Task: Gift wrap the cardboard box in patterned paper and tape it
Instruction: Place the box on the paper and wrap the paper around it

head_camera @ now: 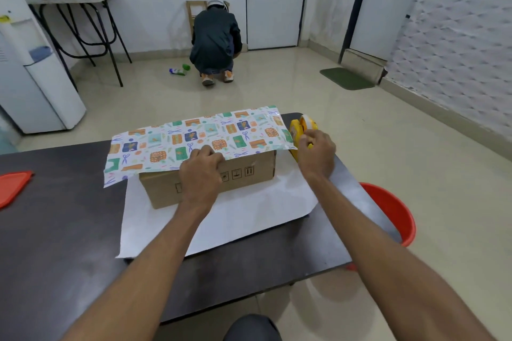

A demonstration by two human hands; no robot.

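A brown cardboard box (243,178) lies on the white underside of the wrapping paper (249,219), spread over a dark table (69,230). The far flap of the patterned paper (177,141) is folded over the box's top. My left hand (201,171) rests on the box's near top edge, its fingers curled over the paper's edge and pressing it down. My right hand (315,151) grips a yellow tape dispenser (300,126) standing at the box's right end, near the table's far right corner.
An orange lid (12,187) lies at the table's left edge. A red plastic stool (393,210) stands just right of the table. Across the tiled floor a person (214,41) crouches by the wall, with a water dispenser (33,72) at the left.
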